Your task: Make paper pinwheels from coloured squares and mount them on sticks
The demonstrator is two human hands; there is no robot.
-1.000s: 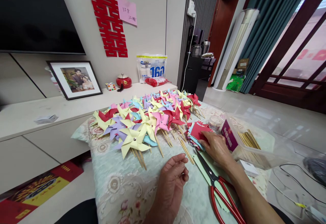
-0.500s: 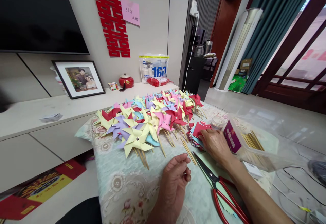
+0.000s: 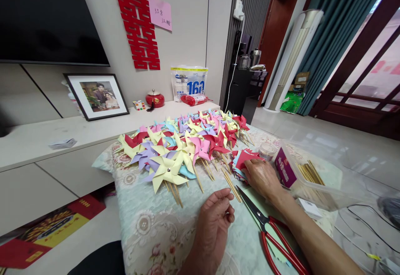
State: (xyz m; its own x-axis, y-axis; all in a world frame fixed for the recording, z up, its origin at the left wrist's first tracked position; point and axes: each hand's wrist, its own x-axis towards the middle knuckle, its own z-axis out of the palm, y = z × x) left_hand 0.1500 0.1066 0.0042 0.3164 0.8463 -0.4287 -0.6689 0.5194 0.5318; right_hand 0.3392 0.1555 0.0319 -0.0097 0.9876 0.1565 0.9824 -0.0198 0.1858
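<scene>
My right hand point(image 3: 265, 178) lies over the near right side of a stack of coloured paper pieces point(image 3: 246, 156), red on top, its fingertips curled on the papers and partly hidden. Palm up near the table's front, my left hand point(image 3: 214, 221) is loosely curled, with a gap between thumb and fingers and nothing in it. Between the hands lie several thin wooden sticks point(image 3: 231, 186). Red-handled scissors point(image 3: 264, 220) rest on pale green paper point(image 3: 254, 198), partly under my right forearm. Finished paper pinwheels point(image 3: 168, 170) on sticks cover the far left of the table.
A clear plastic box point(image 3: 331, 191) with sticks and a purple label stands at the right, beside a small round clear tub point(image 3: 267, 150). A small white box point(image 3: 309, 208) lies nearer. Behind runs a white cabinet point(image 3: 103, 131) with a framed photo point(image 3: 100, 96).
My right hand has shifted slightly left and toward me on the paper stack, uncovering a little more of the red top sheet. My left hand stays still.
</scene>
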